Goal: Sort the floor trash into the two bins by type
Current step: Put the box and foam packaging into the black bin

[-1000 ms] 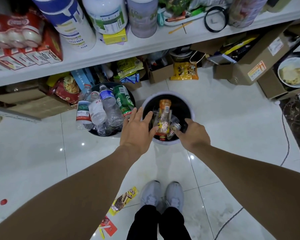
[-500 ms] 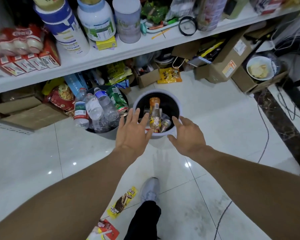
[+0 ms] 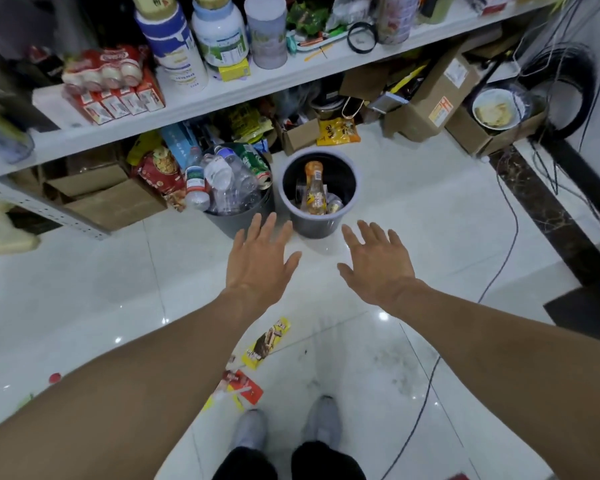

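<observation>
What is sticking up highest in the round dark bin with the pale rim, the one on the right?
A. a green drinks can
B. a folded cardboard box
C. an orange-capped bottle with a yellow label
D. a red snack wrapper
C: an orange-capped bottle with a yellow label stands upright in the round dark bin with the pale rim, rising above the other items inside; the green can is in the neighbouring bin.

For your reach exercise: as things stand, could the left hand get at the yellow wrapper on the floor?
Probably yes. The left hand is open and empty, and the yellow wrapper lies flat on bare tile below that forearm, nothing covering it. The person would likely need to bend down.
</observation>
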